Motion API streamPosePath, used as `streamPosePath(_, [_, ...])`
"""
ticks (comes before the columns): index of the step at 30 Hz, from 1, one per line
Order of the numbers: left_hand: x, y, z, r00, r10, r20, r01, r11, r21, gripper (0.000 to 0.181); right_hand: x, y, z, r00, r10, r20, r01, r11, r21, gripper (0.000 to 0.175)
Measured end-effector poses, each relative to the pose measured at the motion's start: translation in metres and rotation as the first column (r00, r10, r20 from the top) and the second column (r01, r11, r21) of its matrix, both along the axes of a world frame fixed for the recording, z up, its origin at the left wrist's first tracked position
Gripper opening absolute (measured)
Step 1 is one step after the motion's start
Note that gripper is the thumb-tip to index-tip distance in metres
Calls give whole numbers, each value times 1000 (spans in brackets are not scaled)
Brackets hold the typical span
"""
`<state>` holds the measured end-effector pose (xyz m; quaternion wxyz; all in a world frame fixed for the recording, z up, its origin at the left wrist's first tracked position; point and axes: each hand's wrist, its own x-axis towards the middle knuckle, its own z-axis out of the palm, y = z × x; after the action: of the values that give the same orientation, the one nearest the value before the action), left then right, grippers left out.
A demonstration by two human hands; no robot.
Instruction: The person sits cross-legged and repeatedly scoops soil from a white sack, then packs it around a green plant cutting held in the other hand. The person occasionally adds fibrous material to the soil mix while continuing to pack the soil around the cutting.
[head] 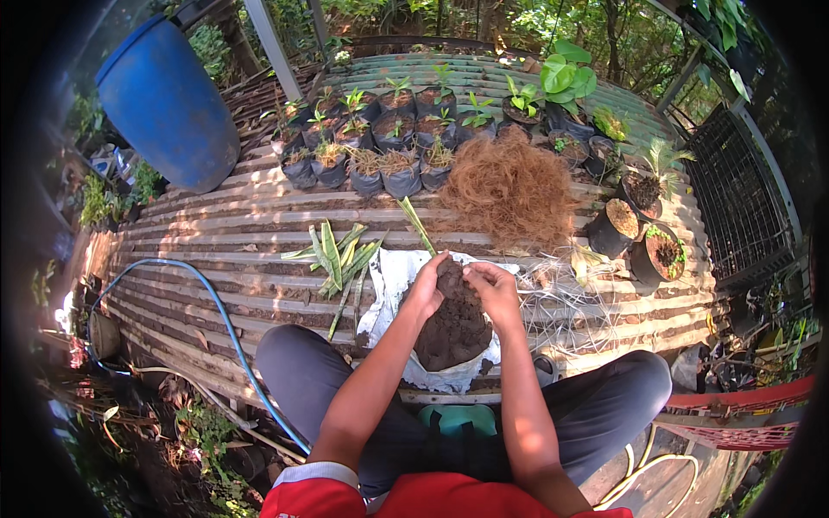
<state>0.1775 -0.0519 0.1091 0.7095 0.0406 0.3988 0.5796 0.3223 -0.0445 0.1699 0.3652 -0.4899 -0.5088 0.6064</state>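
My left hand (pixel 428 285) grips a clump of moist dark soil (pixel 451 276) from its left side. From the clump's top a snake plant leaf cutting (pixel 416 224) sticks up, tilted to the left. At the clump's right edge, the bent fingertips and thumb of my right hand (pixel 497 289) pinch the soil. Below both hands a mound of dark soil (pixel 450 337) lies on a white woven sack (pixel 388 275) with crumpled edges. Several cut snake plant leaves (pixel 337 256) are spread to the left of the sack.
Brown coir fibre (pixel 511 188) lies ahead, beside rows of black grow bags (pixel 395 171) with seedlings. Pale loose strips (pixel 563 304) and black pots (pixel 611 232) are on the right. A blue barrel (pixel 168 103) and a blue hose (pixel 220 304) stand left, over corrugated sheeting (pixel 259 220).
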Motion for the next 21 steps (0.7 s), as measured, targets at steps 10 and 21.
streamPosePath(10, [-2, -1, -2, 982, -51, 181, 50, 999, 8, 27, -2, 3, 30, 988, 69, -138, -77, 995, -59, 17])
streamPosePath(21, [2, 0, 6, 970, -25, 240, 19, 999, 28, 23, -5, 12, 55, 975, 221, 6, -221, 975, 8, 22])
